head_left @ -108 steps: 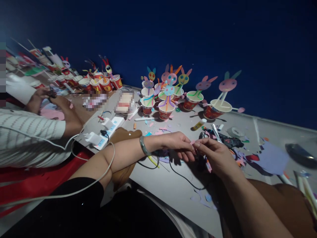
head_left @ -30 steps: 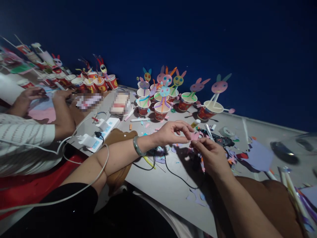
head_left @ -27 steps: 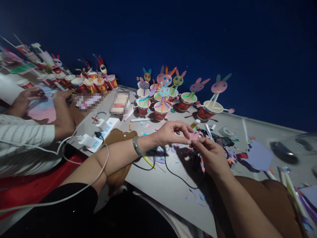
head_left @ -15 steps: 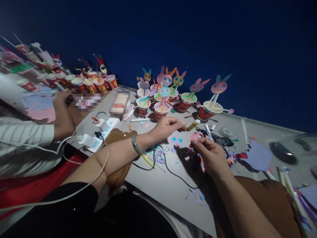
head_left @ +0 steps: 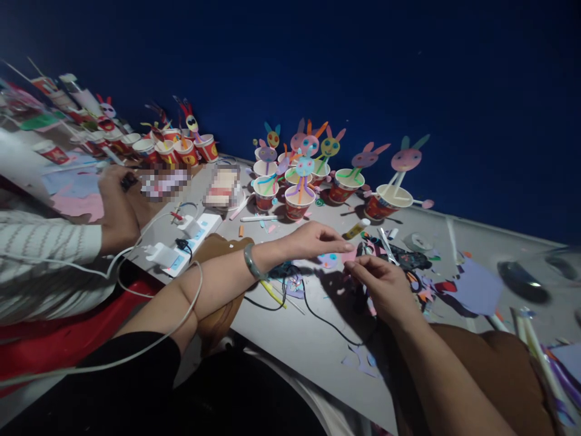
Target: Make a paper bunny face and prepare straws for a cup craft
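Observation:
My right hand [head_left: 384,284] is closed, its thumb and fingers pinching a small piece of pink paper [head_left: 348,254]. The fingertips of my left hand [head_left: 318,240], which comes across from the left, are closed together at the paper's upper edge. Just beyond those fingers a yellow glue stick [head_left: 356,229] with a white cap lies at a slant. Partly under my left hand is a purple paper face [head_left: 329,260] with blue eyes. To the right, scissors [head_left: 387,245] lie among dark items and scraps.
Paper cups [head_left: 299,203] with rabbit-faced figures stand along the blue wall. A power strip [head_left: 195,242] with cables, a tape roll [head_left: 418,242], purple paper [head_left: 476,284] and a computer mouse [head_left: 521,281] are around. At the left is another person's arm [head_left: 118,206].
My left hand has moved right and slightly down, from beside the glue stick to the pink paper. My right hand keeps hold of the paper. The glue stick stays in place.

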A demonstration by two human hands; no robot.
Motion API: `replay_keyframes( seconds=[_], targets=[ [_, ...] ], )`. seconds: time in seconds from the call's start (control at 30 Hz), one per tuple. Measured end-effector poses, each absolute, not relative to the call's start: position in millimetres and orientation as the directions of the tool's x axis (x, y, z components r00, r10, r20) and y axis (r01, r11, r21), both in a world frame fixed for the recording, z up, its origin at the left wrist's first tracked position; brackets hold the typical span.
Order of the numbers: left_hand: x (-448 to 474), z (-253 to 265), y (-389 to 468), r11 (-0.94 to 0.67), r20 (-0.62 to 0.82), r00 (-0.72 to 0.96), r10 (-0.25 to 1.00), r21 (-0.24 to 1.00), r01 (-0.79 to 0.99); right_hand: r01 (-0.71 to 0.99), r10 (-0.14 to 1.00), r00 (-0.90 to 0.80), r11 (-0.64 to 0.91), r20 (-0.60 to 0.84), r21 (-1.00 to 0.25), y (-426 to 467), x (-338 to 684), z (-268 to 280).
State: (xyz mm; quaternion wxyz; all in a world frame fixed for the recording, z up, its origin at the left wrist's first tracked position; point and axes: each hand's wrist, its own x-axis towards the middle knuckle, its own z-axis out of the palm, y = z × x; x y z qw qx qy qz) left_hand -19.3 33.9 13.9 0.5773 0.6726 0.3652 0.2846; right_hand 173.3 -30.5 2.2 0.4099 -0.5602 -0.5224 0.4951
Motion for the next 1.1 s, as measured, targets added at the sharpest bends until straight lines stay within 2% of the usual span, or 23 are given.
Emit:
replay_keyframes(
  seconds=[0.3,0.47,0.7,0.93,1.1],
  targets=[
    [-13.0,23.1,44.3,0.05,-0.176,0.598,0.782,0.974,0.222,0.188,0.988,-0.064,-0.128,-0.142,-0.974,-28.3,174.0,-2.6],
    [-8.8,30.3,51.7,-0.008,-0.18,0.675,0.715,0.964,0.265,0.177,0.988,-0.046,-0.139,-0.149,-0.974,-26.6,174.4,-5.1],
    [2.4,34.6,69.8,-0.035,-0.262,0.725,0.637,0.929,0.367,0.208,0.995,-0.017,-0.093,-0.099,-0.974,-24.3,177.6,-9.1],
    [-0.6,29.3,77.7,-0.046,-0.212,0.774,0.597,0.954,0.297,0.228,0.997,-0.003,-0.08,-0.082,-0.97,-22.2,179.4,-11.0],
    [-6.0,25.9,81.5,-0.033,-0.222,0.769,0.599,0.953,0.302,0.213,0.992,0.005,-0.128,-0.13,-0.969,-22.5,179.4,-9.3]
  ],
)
